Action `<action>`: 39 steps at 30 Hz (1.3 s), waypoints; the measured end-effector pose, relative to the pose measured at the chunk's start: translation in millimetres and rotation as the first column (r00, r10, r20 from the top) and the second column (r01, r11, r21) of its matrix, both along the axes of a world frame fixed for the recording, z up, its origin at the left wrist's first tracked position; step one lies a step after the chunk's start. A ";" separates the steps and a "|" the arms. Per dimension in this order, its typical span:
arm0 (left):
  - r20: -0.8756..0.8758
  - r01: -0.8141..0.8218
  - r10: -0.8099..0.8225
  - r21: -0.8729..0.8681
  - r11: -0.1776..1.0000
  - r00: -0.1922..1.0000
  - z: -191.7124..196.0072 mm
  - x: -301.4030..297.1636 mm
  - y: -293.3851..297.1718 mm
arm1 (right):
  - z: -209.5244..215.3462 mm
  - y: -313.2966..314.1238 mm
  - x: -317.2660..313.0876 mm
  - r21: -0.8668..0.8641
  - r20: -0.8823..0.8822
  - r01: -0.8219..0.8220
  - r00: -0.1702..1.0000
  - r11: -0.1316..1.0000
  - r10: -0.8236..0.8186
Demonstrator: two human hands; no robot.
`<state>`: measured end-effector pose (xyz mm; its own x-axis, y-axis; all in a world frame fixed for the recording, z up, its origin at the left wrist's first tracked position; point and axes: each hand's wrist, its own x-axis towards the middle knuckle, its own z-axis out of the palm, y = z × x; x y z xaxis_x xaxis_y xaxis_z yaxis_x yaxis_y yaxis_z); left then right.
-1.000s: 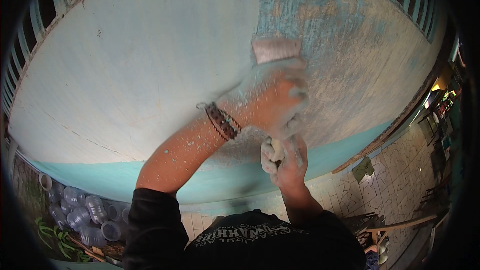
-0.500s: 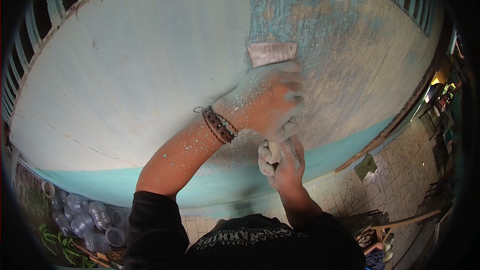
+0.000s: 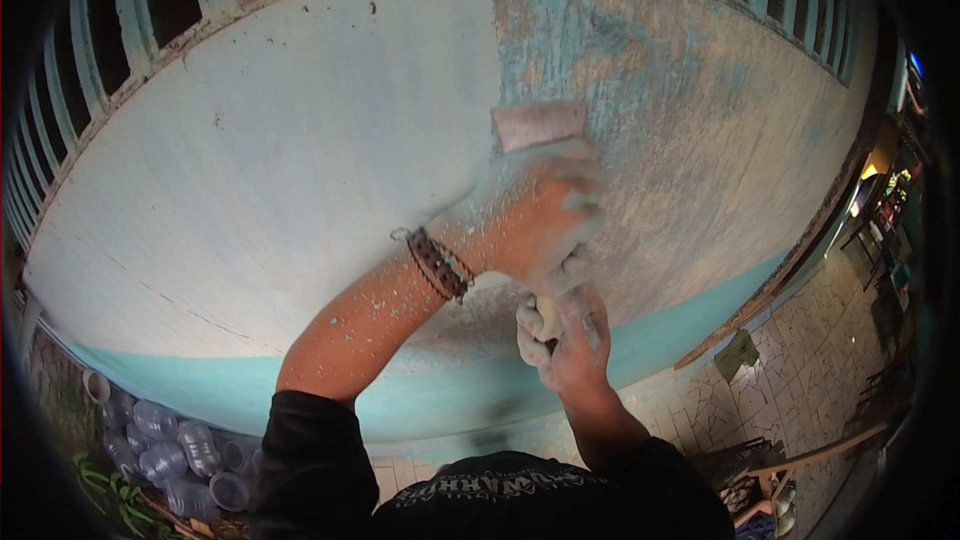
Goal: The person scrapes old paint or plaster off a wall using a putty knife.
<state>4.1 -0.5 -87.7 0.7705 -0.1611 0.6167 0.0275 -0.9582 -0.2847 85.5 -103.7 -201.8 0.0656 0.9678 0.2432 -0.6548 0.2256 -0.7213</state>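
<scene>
Against the wall, a wide metal scraper blade (image 3: 540, 127) lies flat on the border between pale paint and a rougher scraped patch (image 3: 680, 140). My left hand (image 3: 540, 205) is closed around the scraper just below its blade, with the palm and fingers hiding most of the tool. Just under it, my right hand (image 3: 575, 340) wraps around a pale rounded piece (image 3: 546, 320), which looks like the lower end of the scraper's handle. Dust coats both hands, and paint flakes speckle my left forearm (image 3: 365, 315). A dark braided bracelet (image 3: 438, 265) circles the left wrist.
Pale paint (image 3: 270, 160) covers the wall's left part, with a turquoise band (image 3: 200, 375) along its bottom. Painted slats (image 3: 130, 0) line the top. Clear plastic jars (image 3: 165, 460) lie at lower left. A green cloth (image 3: 738, 355) rests on the tiled floor (image 3: 800, 380) at right.
The view has tilted up a little, showing more of the slats. In the picture, the scraper and left hand sit slightly lower. Both hands keep their grips.
</scene>
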 end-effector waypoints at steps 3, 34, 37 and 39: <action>0.036 0.051 -0.052 0.037 0.998 0.998 -13.7 4.0 -2.4 | -3.8 -6.9 0.1 -0.015 -0.003 0.004 1.000 1.000 -0.004; -0.054 -0.124 0.115 -0.219 0.968 0.992 -215.9 27.4 -5.2 | -191.2 -15.9 66.6 -0.290 0.091 -0.134 0.982 0.948 0.167; 0.053 -0.073 0.092 -0.285 0.956 0.994 -204.6 32.5 -13.2 | -174.9 -25.8 78.3 -0.281 0.336 0.002 0.937 0.960 0.096; 0.121 -0.083 0.120 -0.273 0.958 0.985 -210.7 36.9 -14.5 | -156.8 -22.3 93.0 -0.257 0.392 -0.004 0.914 0.966 0.108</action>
<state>41.0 -15.0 -298.4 0.6806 0.0975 0.7261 0.1487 -0.9889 -0.0067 178.5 -126.0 -358.6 -0.0427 0.9991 -0.0082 -0.3062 -0.0209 -0.9518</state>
